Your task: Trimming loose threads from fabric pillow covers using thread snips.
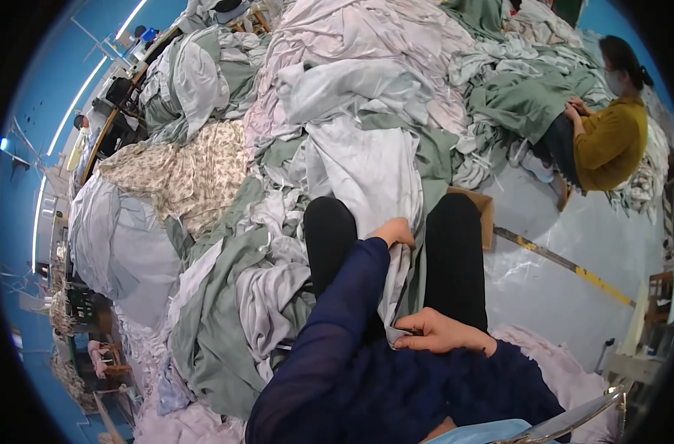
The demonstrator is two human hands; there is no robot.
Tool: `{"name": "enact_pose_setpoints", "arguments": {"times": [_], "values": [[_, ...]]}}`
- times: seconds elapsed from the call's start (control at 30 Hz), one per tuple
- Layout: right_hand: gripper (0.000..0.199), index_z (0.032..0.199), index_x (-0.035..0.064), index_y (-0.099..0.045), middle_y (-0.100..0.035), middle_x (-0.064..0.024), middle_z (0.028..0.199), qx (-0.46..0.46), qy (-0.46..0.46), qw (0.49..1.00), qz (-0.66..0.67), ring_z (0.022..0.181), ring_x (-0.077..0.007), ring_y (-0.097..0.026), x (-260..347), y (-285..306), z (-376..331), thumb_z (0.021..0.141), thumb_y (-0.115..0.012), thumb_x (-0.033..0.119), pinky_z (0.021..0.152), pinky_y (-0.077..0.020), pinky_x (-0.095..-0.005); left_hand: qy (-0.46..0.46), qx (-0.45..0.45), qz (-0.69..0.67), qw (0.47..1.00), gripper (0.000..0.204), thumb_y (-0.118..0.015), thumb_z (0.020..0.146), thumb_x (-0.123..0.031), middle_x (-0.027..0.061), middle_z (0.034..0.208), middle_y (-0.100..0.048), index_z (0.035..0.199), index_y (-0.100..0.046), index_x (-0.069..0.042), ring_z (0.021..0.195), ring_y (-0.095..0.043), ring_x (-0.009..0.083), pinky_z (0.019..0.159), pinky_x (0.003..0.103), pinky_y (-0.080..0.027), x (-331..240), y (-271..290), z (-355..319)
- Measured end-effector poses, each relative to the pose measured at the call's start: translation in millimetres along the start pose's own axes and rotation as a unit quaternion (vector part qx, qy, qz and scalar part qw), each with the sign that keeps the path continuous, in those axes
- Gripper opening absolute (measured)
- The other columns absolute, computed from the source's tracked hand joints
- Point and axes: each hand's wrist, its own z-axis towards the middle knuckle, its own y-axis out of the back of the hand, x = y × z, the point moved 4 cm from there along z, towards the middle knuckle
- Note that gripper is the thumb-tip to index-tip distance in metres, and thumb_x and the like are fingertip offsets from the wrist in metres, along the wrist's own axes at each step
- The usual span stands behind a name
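A long pale grey cloth runs from the big fabric pile down between my black-trousered knees. My left hand pinches this cloth farther out, just past my left knee. Close to my lap, my right hand grips the cloth's near edge, and a dark thin object, perhaps scissors, peeks from under its fingers. Both my sleeves are dark blue and sheer.
Heaps of grey, green and pink fabric fill the floor ahead, with a floral cloth at left. A person in a mustard top sits at right handling green fabric. A cardboard box stands beside my right knee. Yellow floor tape crosses at right.
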Motion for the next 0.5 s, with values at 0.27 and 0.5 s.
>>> {"name": "enact_pose_setpoints", "arguments": {"times": [0.27,0.5], "values": [[0.02,0.081,-0.0005,-0.057,-0.046,0.001,0.064,-0.035,0.006,0.997,-0.063,0.065,-0.0028,-0.042,3,-2,-14,0.092,-0.065,0.014,0.054,-0.0367,-0.0262,-0.1,-0.449,0.003,0.888,0.028,-0.051,0.09,-0.025,0.0175,0.08,-0.067,0.083,-0.066,-0.003,0.075,-0.065,0.0317,0.068,0.047,-0.048,90,136,-40],[0.016,0.092,0.0017,-0.061,-0.062,0.0015,0.078,-0.417,0.118,0.901,-0.008,0.068,-0.0052,-0.056,39,84,-64,0.079,-0.07,0.002,0.061,-0.0424,-0.0192,-0.352,-0.654,-0.563,0.362,0.047,-0.05,0.099,-0.034,0.0145,0.136,-0.053,0.133,-0.049,-0.001,0.117,-0.057,0.0305,0.098,0.046,-0.048,11,253,-441]]}}
